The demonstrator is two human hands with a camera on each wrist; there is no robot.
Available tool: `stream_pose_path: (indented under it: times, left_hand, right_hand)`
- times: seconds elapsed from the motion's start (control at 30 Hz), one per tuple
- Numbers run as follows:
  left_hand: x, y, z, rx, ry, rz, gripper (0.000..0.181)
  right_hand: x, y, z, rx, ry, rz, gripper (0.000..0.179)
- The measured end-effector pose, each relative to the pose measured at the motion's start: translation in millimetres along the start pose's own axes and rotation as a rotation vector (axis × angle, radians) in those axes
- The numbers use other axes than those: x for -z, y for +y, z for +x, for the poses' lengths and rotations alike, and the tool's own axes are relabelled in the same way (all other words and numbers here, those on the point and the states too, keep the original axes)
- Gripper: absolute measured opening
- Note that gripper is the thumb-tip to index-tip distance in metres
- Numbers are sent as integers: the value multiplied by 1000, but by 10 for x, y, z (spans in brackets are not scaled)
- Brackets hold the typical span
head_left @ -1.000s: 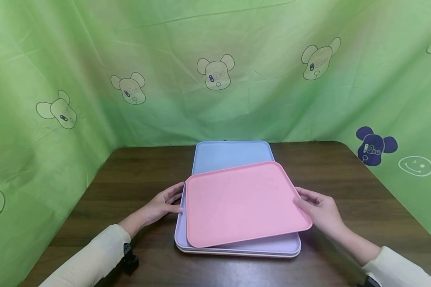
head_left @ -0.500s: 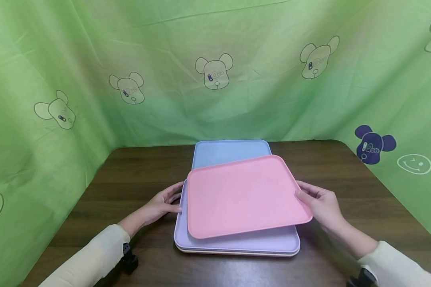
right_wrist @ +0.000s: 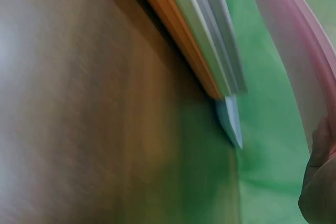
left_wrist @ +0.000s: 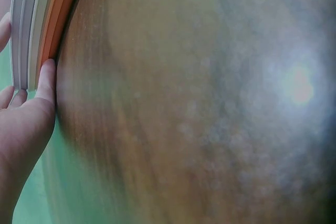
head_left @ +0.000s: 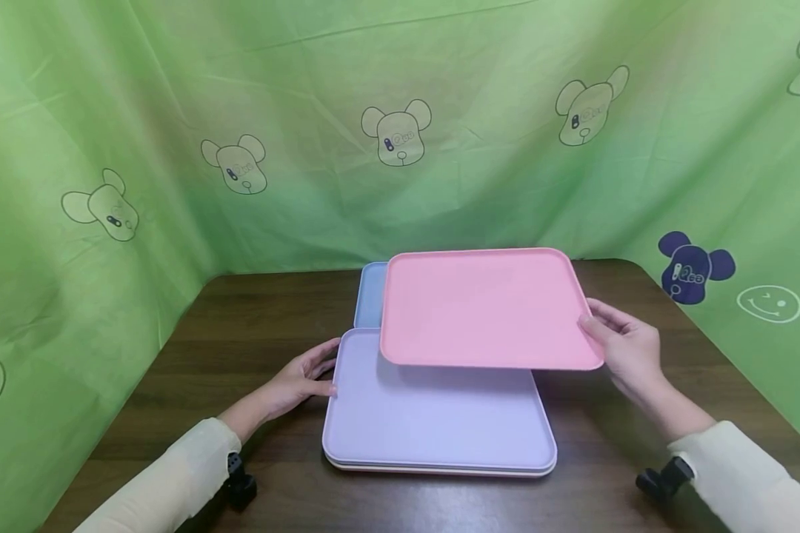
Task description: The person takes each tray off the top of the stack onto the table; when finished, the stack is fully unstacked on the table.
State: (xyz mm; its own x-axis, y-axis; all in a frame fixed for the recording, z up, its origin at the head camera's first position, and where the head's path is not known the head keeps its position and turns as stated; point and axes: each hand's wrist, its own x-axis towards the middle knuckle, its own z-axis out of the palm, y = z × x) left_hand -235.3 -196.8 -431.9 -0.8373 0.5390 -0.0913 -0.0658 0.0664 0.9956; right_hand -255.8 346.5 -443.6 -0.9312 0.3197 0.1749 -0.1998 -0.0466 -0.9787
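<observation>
My right hand point(head_left: 630, 352) pinches the right edge of a pink tray point(head_left: 483, 307), thumb on top and fingers beneath. The pink tray is raised and, in the head view, overlaps the back of the stack and much of a blue tray point(head_left: 370, 296) behind. A lavender tray point(head_left: 436, 422) tops the stack at the middle of the table. My left hand point(head_left: 300, 381) rests against the stack's left side, thumb and fingertips at the rims. Below the lavender edges, the left wrist view shows a pale tray point(left_wrist: 38, 35) and an orange tray point(left_wrist: 58, 17) at the bottom.
The stack stands on a dark wooden table point(head_left: 267, 311). A green curtain point(head_left: 293, 215) with cartoon bear heads hangs behind the table and along both sides. Black wrist cameras sit below both sleeves.
My right hand has lifted the pink tray off the lavender one, moving it up, back and right and levelling its slant. More lavender shows and less blue. My left hand has stayed put.
</observation>
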Motion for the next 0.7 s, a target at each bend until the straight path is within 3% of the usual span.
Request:
stream_pose_path:
  times: [0.07, 0.3, 0.4, 0.57, 0.7]
  left_hand:
    - [-3, 5, -6, -1, -3, 3, 88]
    - [-2, 2, -8, -10, -5, -1, 87]
    - [3, -11, -2, -10, -10, 0, 87]
    - [8, -24, 6, -8, -13, 4, 88]
    - [7, -14, 14, -9, -18, 5, 88]
  right_hand:
    - [67, -15, 101, 9, 20, 19, 40]
    - [72, -488, 168, -65, 100, 123, 28]
    - [132, -600, 214, -73, 88, 179, 24]
    - [375, -582, 409, -97, 83, 241, 26]
    - [573, -535, 561, -126, 134, 278, 29]
